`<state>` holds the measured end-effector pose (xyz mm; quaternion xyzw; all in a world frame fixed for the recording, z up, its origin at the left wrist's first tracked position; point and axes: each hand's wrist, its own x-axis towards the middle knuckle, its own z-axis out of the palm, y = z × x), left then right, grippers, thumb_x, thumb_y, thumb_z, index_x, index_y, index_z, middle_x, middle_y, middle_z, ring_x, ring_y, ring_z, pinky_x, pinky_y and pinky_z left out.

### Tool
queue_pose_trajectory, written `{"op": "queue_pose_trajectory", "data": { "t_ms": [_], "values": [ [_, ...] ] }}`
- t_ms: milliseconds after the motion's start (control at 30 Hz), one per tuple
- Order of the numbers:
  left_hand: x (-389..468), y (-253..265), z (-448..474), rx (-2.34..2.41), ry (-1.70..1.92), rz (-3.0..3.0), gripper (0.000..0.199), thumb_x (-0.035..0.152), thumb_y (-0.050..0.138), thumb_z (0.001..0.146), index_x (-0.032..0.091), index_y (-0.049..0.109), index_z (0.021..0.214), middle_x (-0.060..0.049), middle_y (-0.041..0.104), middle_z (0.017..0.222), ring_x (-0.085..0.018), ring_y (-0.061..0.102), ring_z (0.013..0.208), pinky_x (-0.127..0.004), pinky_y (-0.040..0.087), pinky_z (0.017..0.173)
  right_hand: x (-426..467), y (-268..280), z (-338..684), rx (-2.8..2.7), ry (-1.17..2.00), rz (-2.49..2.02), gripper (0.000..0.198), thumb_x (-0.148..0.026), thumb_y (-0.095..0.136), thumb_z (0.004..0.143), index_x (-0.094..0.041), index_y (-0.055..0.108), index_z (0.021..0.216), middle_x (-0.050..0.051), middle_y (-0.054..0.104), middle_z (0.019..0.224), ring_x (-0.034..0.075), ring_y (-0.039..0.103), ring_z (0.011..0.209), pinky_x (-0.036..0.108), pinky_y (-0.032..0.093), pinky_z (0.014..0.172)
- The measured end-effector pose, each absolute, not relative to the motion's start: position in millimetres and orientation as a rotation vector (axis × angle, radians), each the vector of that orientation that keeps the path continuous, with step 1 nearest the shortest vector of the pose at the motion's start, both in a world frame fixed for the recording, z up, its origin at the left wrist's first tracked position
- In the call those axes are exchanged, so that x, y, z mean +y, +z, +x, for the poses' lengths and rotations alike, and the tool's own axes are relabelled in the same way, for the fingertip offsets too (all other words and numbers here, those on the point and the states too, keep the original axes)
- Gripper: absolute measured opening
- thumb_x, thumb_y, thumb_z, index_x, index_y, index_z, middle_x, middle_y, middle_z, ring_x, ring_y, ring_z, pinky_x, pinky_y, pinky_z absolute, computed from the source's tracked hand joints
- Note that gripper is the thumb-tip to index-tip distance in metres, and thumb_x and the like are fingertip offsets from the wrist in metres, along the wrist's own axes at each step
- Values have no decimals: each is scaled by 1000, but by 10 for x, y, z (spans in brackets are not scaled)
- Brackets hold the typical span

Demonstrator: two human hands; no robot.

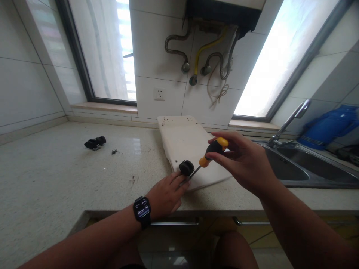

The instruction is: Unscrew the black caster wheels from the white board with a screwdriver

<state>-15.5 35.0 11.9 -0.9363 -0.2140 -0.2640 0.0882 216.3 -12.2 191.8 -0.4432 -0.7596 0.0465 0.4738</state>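
Note:
A screwdriver (211, 152) with a yellow and black handle is gripped in my right hand (243, 160), thumb and fingers closed round the handle. Its shaft slants down to the left, and the tip is beside a black caster wheel (186, 167) at the near end of a white plastic base (181, 131). With the fingers of my left hand (166, 191), I hold the caster at its foot, close to the screwdriver's tip. A dark smartwatch (142, 210) is on the left wrist. The caster's fixing is hidden behind my fingers.
Other black casters (95, 142) lie on the speckled countertop (64, 168) to the left, near a small pile of screws (114, 152). To the right are a steel sink (288, 162), a faucet (290, 121) and a blue container (329, 127). Hoses (200, 56) hang on the wall.

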Motion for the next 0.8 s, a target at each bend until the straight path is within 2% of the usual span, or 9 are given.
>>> {"op": "queue_pose_trajectory", "data": {
  "t_ms": [200,533,700,800],
  "values": [
    [345,125,-156,-678,-798,-2826,63,16,64,87,10,50,148,-22,51,152,-39,41,148,-57,50,115,-172,1927,2158,-1904,106,-1103,40,-36,80,87,-26,67,124,4,77,110,18,76,89,34,69,80],
    [332,160,-152,-653,-791,-2815,62,15,64,85,9,51,145,-23,53,148,-41,45,144,-57,53,112,-253,1971,2182,-1990,182,-1129,27,-33,74,92,-26,68,117,6,74,111,23,76,97,38,68,84],
    [337,153,-155,-659,-787,-2838,62,16,65,87,11,49,146,-23,52,149,-40,44,145,-58,53,112,-285,1988,2217,-2058,389,-1055,31,-30,68,96,-30,64,127,6,71,127,23,74,113,38,65,95],
    [339,155,-156,-663,-784,-2845,63,16,65,87,13,48,147,-21,51,149,-39,43,145,-58,52,113,-278,1978,2183,-2056,305,-1147,35,-37,69,96,-27,63,129,8,72,125,22,74,108,38,65,92]
  ]
}}
